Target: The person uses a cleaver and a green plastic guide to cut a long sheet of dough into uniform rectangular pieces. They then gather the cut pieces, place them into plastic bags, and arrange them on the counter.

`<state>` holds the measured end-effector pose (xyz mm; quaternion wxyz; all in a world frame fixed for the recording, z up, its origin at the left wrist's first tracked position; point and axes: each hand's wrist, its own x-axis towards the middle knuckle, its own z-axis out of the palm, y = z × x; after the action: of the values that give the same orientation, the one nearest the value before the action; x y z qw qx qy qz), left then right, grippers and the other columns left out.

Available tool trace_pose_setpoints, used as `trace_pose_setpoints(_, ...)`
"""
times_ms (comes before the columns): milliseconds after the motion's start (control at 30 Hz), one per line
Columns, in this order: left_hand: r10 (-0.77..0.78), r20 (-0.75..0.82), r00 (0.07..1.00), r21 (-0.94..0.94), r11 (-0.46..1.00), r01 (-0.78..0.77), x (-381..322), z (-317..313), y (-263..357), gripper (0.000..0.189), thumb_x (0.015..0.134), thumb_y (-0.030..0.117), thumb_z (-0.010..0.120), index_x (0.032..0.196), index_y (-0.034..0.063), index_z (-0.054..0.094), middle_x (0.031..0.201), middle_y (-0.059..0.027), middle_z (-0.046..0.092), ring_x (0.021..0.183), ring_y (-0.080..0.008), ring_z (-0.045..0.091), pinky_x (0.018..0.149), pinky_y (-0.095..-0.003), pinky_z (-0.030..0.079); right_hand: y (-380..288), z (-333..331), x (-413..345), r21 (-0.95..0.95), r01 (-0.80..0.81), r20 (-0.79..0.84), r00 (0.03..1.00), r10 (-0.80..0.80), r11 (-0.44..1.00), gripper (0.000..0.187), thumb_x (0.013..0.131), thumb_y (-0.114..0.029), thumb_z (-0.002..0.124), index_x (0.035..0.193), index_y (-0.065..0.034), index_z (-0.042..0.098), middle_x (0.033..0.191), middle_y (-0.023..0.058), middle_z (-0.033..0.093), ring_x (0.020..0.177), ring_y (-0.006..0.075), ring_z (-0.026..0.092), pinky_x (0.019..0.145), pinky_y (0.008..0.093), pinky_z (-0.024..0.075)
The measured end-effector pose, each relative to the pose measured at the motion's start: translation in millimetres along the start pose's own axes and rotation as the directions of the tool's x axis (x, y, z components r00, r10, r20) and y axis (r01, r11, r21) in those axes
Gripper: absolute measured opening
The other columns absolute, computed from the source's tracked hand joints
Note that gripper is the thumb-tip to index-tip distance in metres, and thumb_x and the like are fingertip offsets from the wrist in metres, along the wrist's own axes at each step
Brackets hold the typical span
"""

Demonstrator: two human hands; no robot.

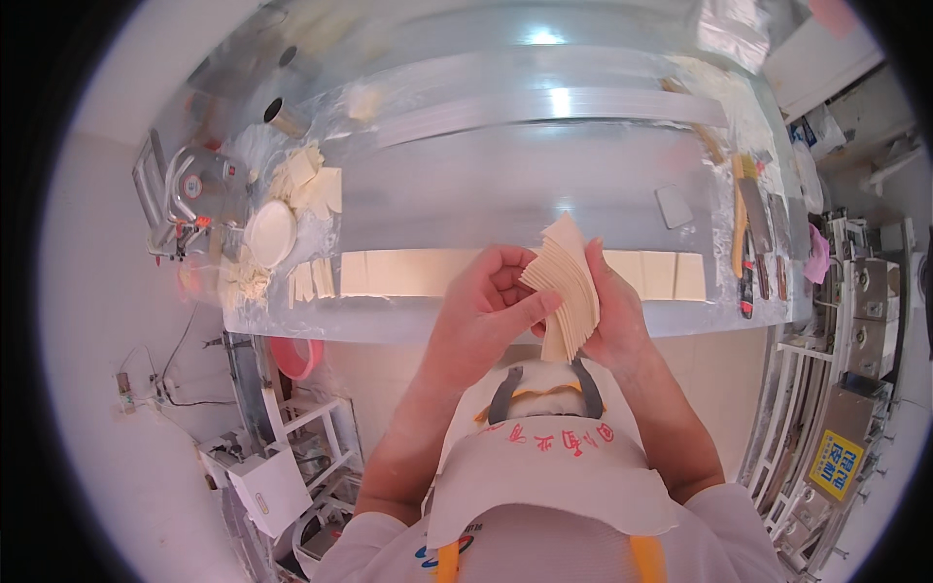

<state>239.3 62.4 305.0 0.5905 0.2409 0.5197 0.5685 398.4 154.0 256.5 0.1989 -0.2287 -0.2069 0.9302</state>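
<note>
A fanned stack of thin, pale dough sheets point(568, 280) is held up over the front of the work table. My left hand point(496, 302) grips its left side, thumb across the front and fingers curled behind. Against the right side rests my right hand point(619, 306), thumb pointing up along the edge; its fingers are mostly hidden behind the stack. Beneath both hands a long, flat band of dough point(393, 273) runs along the table, its middle covered by my hands. Narrow cut dough strips point(312, 280) lie at the band's left end.
Dough pieces point(302, 178), a white round dish point(271, 233) and a metal cup point(286, 118) are on the left, near a metal machine point(208, 182). A long straight bar point(554, 113) crosses the back. Rightward lie a flat scraper point(673, 206), a brush point(746, 167) and a broad-bladed knife point(755, 215).
</note>
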Motion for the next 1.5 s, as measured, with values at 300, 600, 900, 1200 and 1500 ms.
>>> trace_pose_setpoints(300,0.053,-0.032,0.998,-0.129,0.990,-0.057,-34.9,-164.0,34.7,0.030,0.100,0.002,0.072,0.126,-0.0032,0.056,0.109,-0.0105,0.070,0.091,-0.0135,0.069,0.075,-0.0292,0.059,96.5,103.5,99.3,-0.023,-0.075,-0.106,0.992,0.072,0.997,0.073,0.112,-0.066,0.030,0.138,-0.0036,0.058,0.121,0.0147,0.069,0.090,0.0254,0.069,0.070,0.0424,0.0581)
trace_pose_setpoints(600,-0.090,-0.454,0.887,-0.226,0.974,-0.017,-63.8,-256.9,-9.1,0.033,0.098,0.005,0.073,0.127,-0.0023,0.059,0.109,-0.0118,0.071,0.094,-0.0197,0.073,0.082,-0.0333,0.061,159.8,84.0,199.6,-0.724,-0.129,-0.224,0.973,-0.054,0.677,0.052,0.112,-0.051,0.051,0.115,-0.0013,0.065,0.102,0.0055,0.062,0.091,0.0112,0.055,0.081,0.0288,0.0473)
trace_pose_setpoints(900,0.482,-0.680,0.553,0.731,0.501,0.463,-89.3,-459.6,-124.6,0.081,0.088,0.036,0.086,0.148,-0.0012,0.047,0.151,-0.0273,0.049,0.144,-0.0427,0.044,0.119,-0.0571,0.035,211.9,165.8,368.1,-0.720,0.049,-0.116,0.975,-0.190,0.692,0.038,0.107,-0.037,0.062,0.116,-0.0002,0.061,0.105,0.0093,0.067,0.093,0.0145,0.062,0.085,0.0324,0.0513)
trace_pose_setpoints(1200,0.602,-0.475,0.641,0.880,0.330,0.342,-32.3,-555.6,-155.2,0.085,0.094,0.035,0.077,0.159,-0.0009,0.036,0.163,-0.0301,0.032,0.150,-0.0518,0.030,0.122,-0.0638,0.027,284.0,119.2,336.1,-0.684,-0.220,-0.428,0.893,-0.138,0.695,0.027,0.111,-0.026,0.059,0.116,0.0011,0.062,0.097,0.0106,0.072,0.083,0.0167,0.071,0.076,0.0304,0.0585)
trace_pose_setpoints(1500,0.647,-0.197,0.737,0.976,0.202,0.084,81.2,-624.8,-110.5,0.050,0.095,0.001,0.063,0.144,-0.0034,0.051,0.144,-0.0250,0.051,0.130,-0.0434,0.051,0.113,-0.0571,0.039,282.2,129.1,347.1,-0.766,-0.209,-0.437,0.863,-0.253,0.608,0.024,0.111,-0.021,0.060,0.112,0.0021,0.066,0.087,0.0085,0.073,0.074,0.0143,0.069,0.068,0.0285,0.0556)
